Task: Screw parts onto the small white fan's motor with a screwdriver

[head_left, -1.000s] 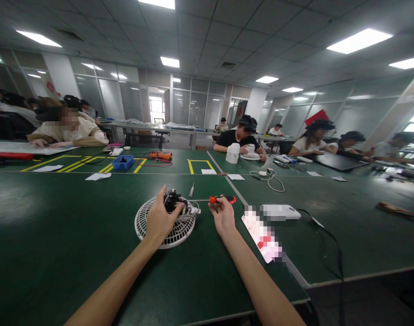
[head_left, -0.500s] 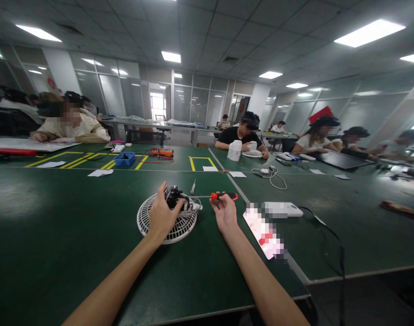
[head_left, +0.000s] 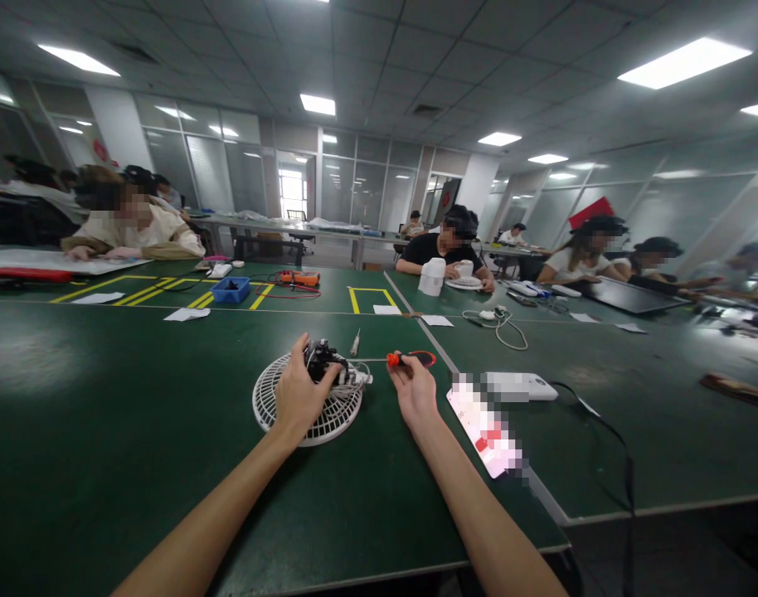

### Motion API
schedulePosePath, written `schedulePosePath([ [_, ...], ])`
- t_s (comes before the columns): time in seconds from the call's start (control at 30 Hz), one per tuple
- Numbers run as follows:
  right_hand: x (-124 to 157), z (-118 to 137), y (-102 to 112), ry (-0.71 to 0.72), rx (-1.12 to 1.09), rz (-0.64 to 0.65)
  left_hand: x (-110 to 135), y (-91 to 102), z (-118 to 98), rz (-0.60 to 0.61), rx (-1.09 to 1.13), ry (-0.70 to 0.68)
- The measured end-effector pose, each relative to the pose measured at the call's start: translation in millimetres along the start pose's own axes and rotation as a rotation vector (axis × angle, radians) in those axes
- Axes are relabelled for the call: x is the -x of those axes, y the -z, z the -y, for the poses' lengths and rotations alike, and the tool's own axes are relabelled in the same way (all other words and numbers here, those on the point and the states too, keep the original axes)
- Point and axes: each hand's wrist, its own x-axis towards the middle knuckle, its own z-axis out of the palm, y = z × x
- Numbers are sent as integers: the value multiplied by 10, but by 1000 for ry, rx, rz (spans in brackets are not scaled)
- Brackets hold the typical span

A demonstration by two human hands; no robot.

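Note:
A round white fan grille (head_left: 273,396) lies on the green table, with a black fan motor (head_left: 322,356) on top of it. My left hand (head_left: 301,394) is closed round the motor, thumb on the near right side and fingers on the far left. Bundled white wires (head_left: 352,380) hang at the motor's right side. In my right hand (head_left: 415,388) is a screwdriver (head_left: 394,359) with a red and black handle, held level. Its thin shaft points left toward the motor; whether the tip touches a screw is too small to tell.
A small pale screwdriver (head_left: 355,342) lies beyond the grille. To the right are a lit phone (head_left: 478,427) and a white power bank (head_left: 519,385) with a black cable. Farther off are a blue bin (head_left: 230,290), an orange multimeter (head_left: 301,279) and a co-worker (head_left: 444,249) at the table.
The screwdriver handle looks slightly turned in my right hand. My left hand keeps its hold on the motor. The whole view has shifted a little.

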Motion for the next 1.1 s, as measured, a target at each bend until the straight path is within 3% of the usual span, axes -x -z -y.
schedulePosePath([
  [0.13, -3, -34, 3, 45, 108, -57, 2, 4, -14, 1, 4, 2],
  [0.37, 9, 19, 11, -44, -50, 10, 2, 15, -37, 1, -1, 19],
  [0.67, 41, 3, -26, 28, 103, -42, 1, 8, -12, -12, -22, -2],
  [1.1, 43, -50, -26, -42, 105, -84, -13, 13, -22, 12, 1, 22],
])
